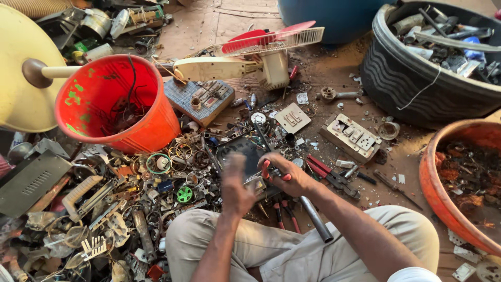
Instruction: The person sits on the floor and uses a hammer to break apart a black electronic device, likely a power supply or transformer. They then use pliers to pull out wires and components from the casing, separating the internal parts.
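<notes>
The right hand (284, 175) is curled tight around a red-handled tool (272, 172), its fingers wrapped over the grips, and it works over a dark flat part (241, 152) lying on the ground just beyond the knees. The left hand (235, 185) is blurred with motion beside it; it seems to press on the near edge of the same part, but I cannot tell how far it is open or whether it grips anything. A metal pipe (315, 218) lies against the right forearm, and red pliers (326, 172) rest just right of the hand.

To the left spreads a scrap heap (120, 203) of rings, brackets and wire, with an orange bucket (117, 102) behind it. Far right stands a tyre tub (417, 78) full of metal, and near right an orange basin (443, 188). A switch plate (354, 137) lies between them.

The risk I see is the tool slipping off the part toward the left hand, since the two sit so close. Sharp scrap near the knees could also cut, and small pieces could fly off into the heap and be lost
</notes>
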